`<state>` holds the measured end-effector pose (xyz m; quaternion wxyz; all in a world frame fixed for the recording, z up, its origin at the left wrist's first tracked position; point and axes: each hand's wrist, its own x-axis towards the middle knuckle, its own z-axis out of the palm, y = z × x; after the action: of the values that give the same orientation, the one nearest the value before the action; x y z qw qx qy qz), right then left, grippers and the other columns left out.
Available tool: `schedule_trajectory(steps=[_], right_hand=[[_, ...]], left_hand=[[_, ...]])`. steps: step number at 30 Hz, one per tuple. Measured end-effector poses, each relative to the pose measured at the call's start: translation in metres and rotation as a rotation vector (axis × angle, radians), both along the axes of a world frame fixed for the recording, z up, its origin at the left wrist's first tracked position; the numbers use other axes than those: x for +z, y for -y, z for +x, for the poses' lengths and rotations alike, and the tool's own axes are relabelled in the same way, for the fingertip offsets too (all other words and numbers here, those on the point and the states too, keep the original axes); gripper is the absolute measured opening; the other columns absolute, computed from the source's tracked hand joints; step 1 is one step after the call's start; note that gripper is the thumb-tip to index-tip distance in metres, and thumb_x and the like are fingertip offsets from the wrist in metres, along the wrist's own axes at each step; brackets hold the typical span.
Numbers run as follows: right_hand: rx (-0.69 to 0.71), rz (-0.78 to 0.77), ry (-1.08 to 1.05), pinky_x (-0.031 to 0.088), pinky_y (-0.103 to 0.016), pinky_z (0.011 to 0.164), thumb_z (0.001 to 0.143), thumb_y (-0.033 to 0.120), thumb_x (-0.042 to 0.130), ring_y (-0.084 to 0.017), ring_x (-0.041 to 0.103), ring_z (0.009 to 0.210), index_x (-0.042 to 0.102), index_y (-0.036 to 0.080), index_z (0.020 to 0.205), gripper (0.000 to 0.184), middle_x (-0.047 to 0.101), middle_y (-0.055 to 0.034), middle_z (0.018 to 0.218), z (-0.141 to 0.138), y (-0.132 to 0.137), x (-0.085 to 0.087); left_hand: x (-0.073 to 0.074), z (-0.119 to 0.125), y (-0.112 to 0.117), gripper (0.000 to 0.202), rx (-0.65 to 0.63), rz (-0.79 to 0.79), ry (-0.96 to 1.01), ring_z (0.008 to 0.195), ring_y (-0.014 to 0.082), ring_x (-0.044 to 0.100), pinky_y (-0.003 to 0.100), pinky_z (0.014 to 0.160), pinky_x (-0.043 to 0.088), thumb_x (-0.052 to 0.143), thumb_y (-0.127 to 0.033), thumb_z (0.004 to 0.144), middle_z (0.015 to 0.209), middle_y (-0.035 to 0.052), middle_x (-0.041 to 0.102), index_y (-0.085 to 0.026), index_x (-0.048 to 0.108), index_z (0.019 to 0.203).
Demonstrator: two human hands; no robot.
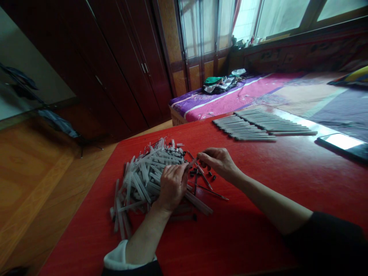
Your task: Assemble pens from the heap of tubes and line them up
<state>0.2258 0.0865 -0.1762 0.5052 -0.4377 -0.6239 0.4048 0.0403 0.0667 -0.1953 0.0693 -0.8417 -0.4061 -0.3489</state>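
My left hand (173, 184) is closed around one end of a translucent pen barrel (191, 164), just above the red table. At the barrel's other end, the fingers of my right hand (219, 161) are pinched together; any small part between those fingertips is hidden. Under and left of my left hand spreads a heap of loose translucent white pen barrels (140, 180). Thin dark pen refills (213, 192) and small black pen plugs (209, 174) lie scattered below my right hand.
Two rows of pens (244, 128) with dark ends lie side by side at the table's far right. A phone (342, 143) rests near the right edge of the red table (230, 237). Beyond it is a bed (224, 101) with a pile of clothes (221, 83).
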Motion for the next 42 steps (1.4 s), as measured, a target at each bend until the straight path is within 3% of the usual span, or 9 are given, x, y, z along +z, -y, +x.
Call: schedule_trajectory(steps=[4, 9, 14, 19, 24, 29, 34, 39, 42], right_hand=[[0.073, -0.014, -0.075, 0.041, -0.021, 0.043, 0.074, 0.042, 0.060, -0.009, 0.053, 0.048, 0.069, 0.012, 0.084, 0.033, 0.061, -0.0018, 0.059, 0.0005, -0.0011, -0.0020], [0.005, -0.036, -0.026, 0.035, -0.019, 0.038, 0.073, 0.042, 0.061, -0.007, 0.047, 0.043, 0.066, 0.011, 0.062, 0.033, 0.056, -0.0009, 0.049, 0.0003, -0.0004, 0.0003], [0.077, -0.059, -0.156, 0.041, -0.020, 0.042, 0.071, 0.040, 0.064, -0.009, 0.053, 0.048, 0.069, 0.012, 0.086, 0.033, 0.062, -0.0019, 0.060, -0.0002, -0.0009, 0.0002], [0.017, -0.059, -0.092, 0.037, -0.019, 0.039, 0.069, 0.039, 0.065, -0.008, 0.049, 0.043, 0.067, 0.011, 0.066, 0.029, 0.057, -0.0007, 0.050, 0.0004, -0.0023, -0.0010], [0.067, -0.080, -0.175, 0.040, -0.020, 0.041, 0.070, 0.041, 0.065, -0.009, 0.053, 0.048, 0.068, 0.012, 0.086, 0.033, 0.062, -0.0017, 0.060, 0.0007, -0.0013, -0.0002], [0.013, -0.067, -0.083, 0.036, -0.019, 0.039, 0.071, 0.043, 0.063, -0.008, 0.048, 0.043, 0.065, 0.010, 0.062, 0.034, 0.057, -0.0011, 0.050, 0.0014, -0.0018, 0.0001], [0.077, -0.093, -0.178, 0.040, -0.020, 0.042, 0.071, 0.044, 0.063, -0.009, 0.053, 0.048, 0.068, 0.012, 0.084, 0.035, 0.063, -0.0028, 0.063, 0.0015, -0.0023, -0.0010], [0.023, -0.108, -0.088, 0.038, -0.019, 0.039, 0.072, 0.047, 0.061, -0.008, 0.048, 0.043, 0.065, 0.011, 0.063, 0.037, 0.058, -0.0020, 0.052, 0.0011, -0.0018, -0.0005], [0.051, -0.108, -0.131, 0.039, -0.019, 0.040, 0.073, 0.047, 0.061, -0.008, 0.051, 0.046, 0.068, 0.011, 0.074, 0.037, 0.062, -0.0034, 0.059, 0.0013, -0.0021, -0.0004]], left_hand=[[-0.0003, -0.0001, -0.0002, 0.019, 0.015, -0.003, 0.012, 0.082, 0.0199, 0.060, 0.034, 0.076, 0.041, 0.045, -0.020, 0.089, 0.087, 0.0064, 0.067, -0.016, 0.055, 0.104], [0.0004, 0.0005, -0.0001, 0.019, -0.004, -0.018, 0.005, 0.083, 0.0195, 0.060, 0.035, 0.078, 0.041, 0.044, -0.020, 0.089, 0.089, 0.0061, 0.067, -0.016, 0.055, 0.105], [0.0004, 0.0001, -0.0005, 0.017, 0.019, -0.044, 0.039, 0.083, 0.0195, 0.060, 0.034, 0.077, 0.041, 0.045, -0.020, 0.089, 0.089, 0.0054, 0.067, -0.017, 0.055, 0.103], [-0.0009, 0.0000, -0.0004, 0.019, 0.010, -0.046, 0.020, 0.085, 0.0197, 0.061, 0.035, 0.078, 0.041, 0.045, -0.020, 0.089, 0.090, 0.0059, 0.067, -0.017, 0.055, 0.105], [-0.0008, 0.0002, -0.0006, 0.018, 0.015, -0.050, 0.041, 0.085, 0.0198, 0.061, 0.035, 0.078, 0.041, 0.046, -0.020, 0.088, 0.091, 0.0059, 0.067, -0.017, 0.055, 0.103], [-0.0017, -0.0001, -0.0007, 0.018, 0.003, -0.057, 0.042, 0.085, 0.0195, 0.061, 0.035, 0.079, 0.041, 0.046, -0.021, 0.088, 0.091, 0.0056, 0.067, -0.017, 0.055, 0.104], [-0.0012, 0.0005, -0.0007, 0.018, 0.014, -0.061, 0.050, 0.085, 0.0194, 0.061, 0.035, 0.079, 0.041, 0.046, -0.020, 0.088, 0.091, 0.0054, 0.067, -0.018, 0.055, 0.103], [0.0006, 0.0015, 0.0001, 0.017, 0.000, -0.060, 0.049, 0.084, 0.0188, 0.061, 0.034, 0.077, 0.041, 0.046, -0.021, 0.088, 0.090, 0.0057, 0.068, -0.017, 0.056, 0.102], [0.0001, 0.0012, -0.0003, 0.017, 0.007, -0.056, 0.053, 0.085, 0.0192, 0.061, 0.034, 0.078, 0.042, 0.047, -0.021, 0.088, 0.090, 0.0058, 0.068, -0.017, 0.056, 0.102]])
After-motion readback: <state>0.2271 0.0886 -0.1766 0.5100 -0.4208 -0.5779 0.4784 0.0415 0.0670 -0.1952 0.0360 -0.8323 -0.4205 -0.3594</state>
